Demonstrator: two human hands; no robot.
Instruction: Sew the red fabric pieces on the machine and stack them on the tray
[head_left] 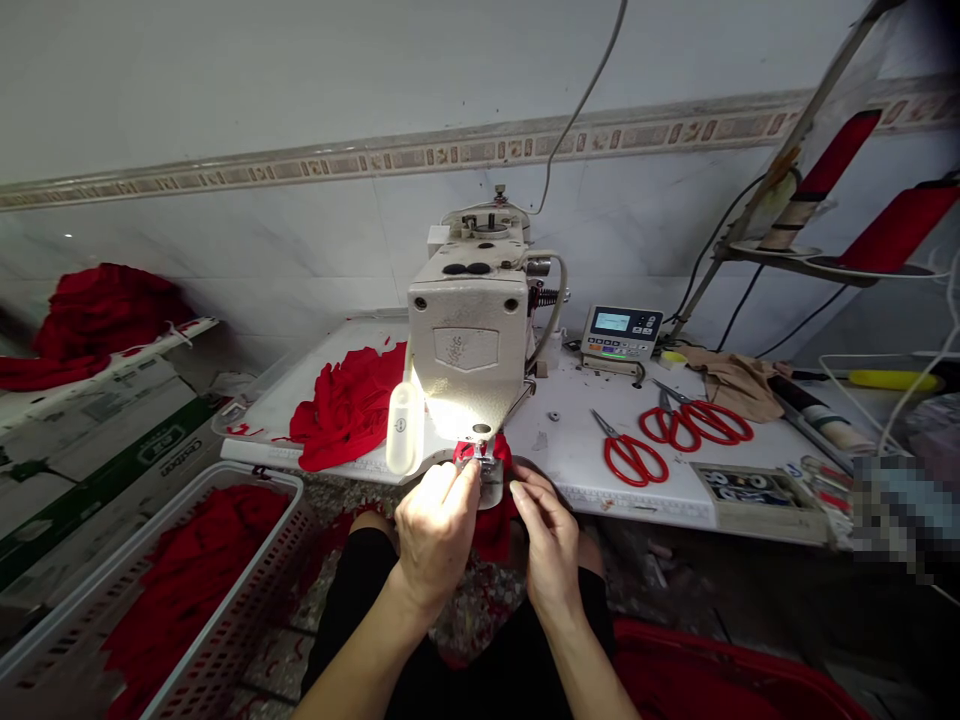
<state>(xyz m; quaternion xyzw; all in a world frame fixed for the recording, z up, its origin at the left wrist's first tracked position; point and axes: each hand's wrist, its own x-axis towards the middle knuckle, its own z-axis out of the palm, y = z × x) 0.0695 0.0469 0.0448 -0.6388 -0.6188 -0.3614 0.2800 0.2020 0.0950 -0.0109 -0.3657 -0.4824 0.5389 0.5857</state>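
Left hand (437, 528) and right hand (550, 540) both pinched red fabric piece (491, 530) under sewing machine (469, 340) needle.

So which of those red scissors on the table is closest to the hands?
The single pair of scissors lying alone, left of the two overlapping pairs. It sits nearest the right hand, just right of the sewing machine.

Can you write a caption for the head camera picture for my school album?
Two hands, left hand and right hand, hold red cloth under a sewing machine beside red scissors.
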